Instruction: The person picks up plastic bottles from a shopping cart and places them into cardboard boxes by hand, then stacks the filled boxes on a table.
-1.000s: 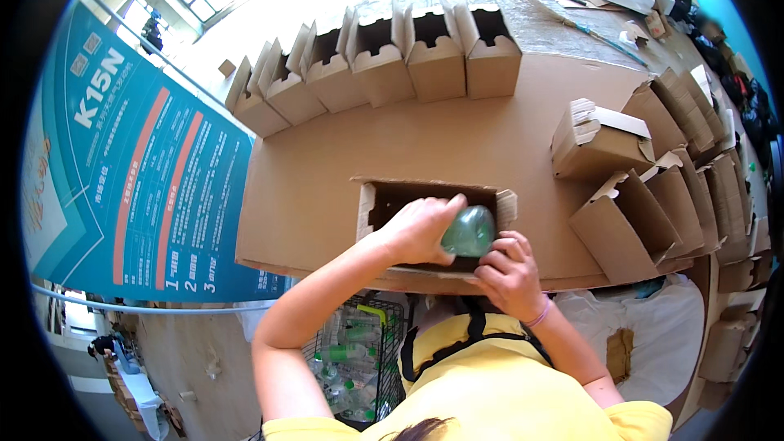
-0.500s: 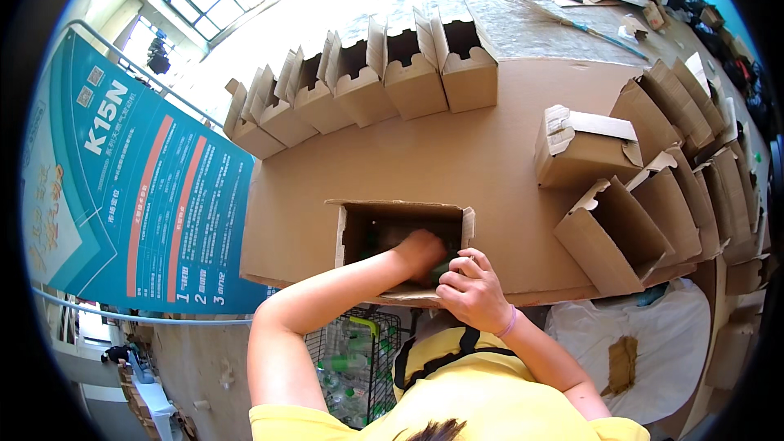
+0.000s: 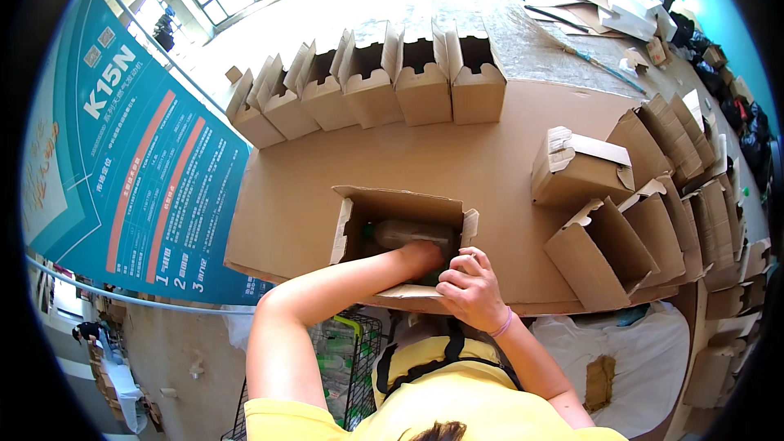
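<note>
An open cardboard box (image 3: 353, 220) stands at the near edge of a cardboard-covered table (image 3: 490, 147). A clear bottle (image 3: 408, 233) with a green cap lies inside it along the far wall. My left hand (image 3: 420, 255) reaches down into the box just in front of that bottle. Its fingers curl around a dark green bottle (image 3: 435, 274), which is mostly hidden. My right hand (image 3: 469, 287) grips the box at its near right corner, fingers on the flap.
A row of open cardboard boxes (image 3: 376, 82) lines the table's far side, and more boxes (image 3: 600, 249) lie tilted along the right. A blue banner (image 3: 139, 171) hangs at the left. A wire cart (image 3: 343, 359) and a white bag (image 3: 645, 359) sit below the table edge.
My left hand carried the green bottle from above the box down into it. The right hand stayed at the box's near right corner.
</note>
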`<state>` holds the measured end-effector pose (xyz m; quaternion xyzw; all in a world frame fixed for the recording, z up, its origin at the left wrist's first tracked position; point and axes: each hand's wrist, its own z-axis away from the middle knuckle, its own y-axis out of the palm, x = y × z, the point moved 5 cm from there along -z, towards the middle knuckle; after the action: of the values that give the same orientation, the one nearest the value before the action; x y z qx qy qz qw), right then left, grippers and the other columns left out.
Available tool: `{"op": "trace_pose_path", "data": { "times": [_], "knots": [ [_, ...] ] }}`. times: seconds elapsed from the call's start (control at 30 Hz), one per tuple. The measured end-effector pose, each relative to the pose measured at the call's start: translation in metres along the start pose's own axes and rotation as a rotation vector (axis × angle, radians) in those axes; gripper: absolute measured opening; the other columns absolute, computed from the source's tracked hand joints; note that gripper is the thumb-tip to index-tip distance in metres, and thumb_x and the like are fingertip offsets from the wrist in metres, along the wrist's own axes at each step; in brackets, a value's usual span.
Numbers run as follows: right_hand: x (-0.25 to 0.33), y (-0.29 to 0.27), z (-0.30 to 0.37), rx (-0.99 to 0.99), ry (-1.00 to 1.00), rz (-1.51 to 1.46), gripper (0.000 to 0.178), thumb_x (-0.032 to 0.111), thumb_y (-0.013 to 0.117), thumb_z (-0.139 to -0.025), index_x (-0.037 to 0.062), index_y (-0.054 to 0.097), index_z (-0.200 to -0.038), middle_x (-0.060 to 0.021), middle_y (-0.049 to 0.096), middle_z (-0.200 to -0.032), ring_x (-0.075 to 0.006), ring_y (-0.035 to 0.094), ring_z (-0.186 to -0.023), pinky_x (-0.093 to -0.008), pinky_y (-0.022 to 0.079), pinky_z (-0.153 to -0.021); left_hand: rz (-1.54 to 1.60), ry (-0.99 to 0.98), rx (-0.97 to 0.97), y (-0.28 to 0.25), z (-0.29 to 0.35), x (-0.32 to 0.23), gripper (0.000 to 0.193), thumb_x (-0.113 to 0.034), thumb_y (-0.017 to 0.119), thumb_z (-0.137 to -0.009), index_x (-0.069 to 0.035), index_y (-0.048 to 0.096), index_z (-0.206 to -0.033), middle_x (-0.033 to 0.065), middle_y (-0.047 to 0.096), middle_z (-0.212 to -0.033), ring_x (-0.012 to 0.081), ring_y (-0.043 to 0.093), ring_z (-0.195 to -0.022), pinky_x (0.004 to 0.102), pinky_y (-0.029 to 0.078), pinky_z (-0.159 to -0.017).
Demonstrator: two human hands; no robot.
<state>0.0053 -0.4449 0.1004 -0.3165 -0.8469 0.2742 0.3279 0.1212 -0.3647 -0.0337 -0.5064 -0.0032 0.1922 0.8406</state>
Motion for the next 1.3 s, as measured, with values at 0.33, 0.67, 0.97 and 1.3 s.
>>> {"op": "trace_pose_path", "data": {
  "times": [0.33,0.67,0.97,1.3],
  "knots": [
    [0.016,-0.008,-0.001,-0.114,0.155,0.115,0.031,0.018,0.075,-0.074,0.0124,0.069,-0.104,-0.0097,0.059,-0.117,-0.0290,0.052,-0.119,-0.0507,0.034,-0.111,0.370,-0.015,-0.360,-0.092,0.101,0.009,0.044,-0.024,0.074,-0.082,-0.003,0.065,-0.120,0.0231,0.065,-0.115,0.0374,0.064,-0.105,0.0435,0.052,-0.089],
    [0.011,0.019,0.006,-0.143,0.463,-0.133,0.049,0.018,0.066,-0.089,0.0004,0.051,-0.132,-0.0181,0.059,-0.131,-0.0388,0.053,-0.125,-0.0455,0.039,-0.109,0.631,-0.319,-1.064,-0.043,0.231,0.025,0.055,-0.025,0.080,-0.079,-0.003,0.061,-0.126,0.0169,0.066,-0.122,0.0296,0.064,-0.111,0.0395,0.050,-0.096],
    [-0.023,0.047,0.003,-0.348,0.621,0.083,0.058,0.014,0.067,-0.088,0.0008,0.045,-0.140,-0.0196,0.058,-0.132,-0.0385,0.052,-0.127,-0.0407,0.038,-0.110,0.410,-0.407,-1.393,-0.099,0.215,0.062,0.056,-0.016,0.078,-0.079,-0.004,0.058,-0.130,0.0164,0.062,-0.126,0.0313,0.060,-0.116,0.0405,0.049,-0.097],
    [-0.030,0.062,0.025,-0.440,0.817,-0.068,0.052,0.011,0.060,-0.093,-0.0039,0.046,-0.140,-0.0250,0.058,-0.133,-0.0353,0.055,-0.126,-0.0370,0.041,-0.106,0.303,-0.123,-0.572,-0.085,0.146,0.097,0.073,-0.054,0.071,-0.081,-0.007,0.055,-0.135,0.0226,0.056,-0.128,0.0390,0.053,-0.120,0.0457,0.041,-0.105]
  ]
}}
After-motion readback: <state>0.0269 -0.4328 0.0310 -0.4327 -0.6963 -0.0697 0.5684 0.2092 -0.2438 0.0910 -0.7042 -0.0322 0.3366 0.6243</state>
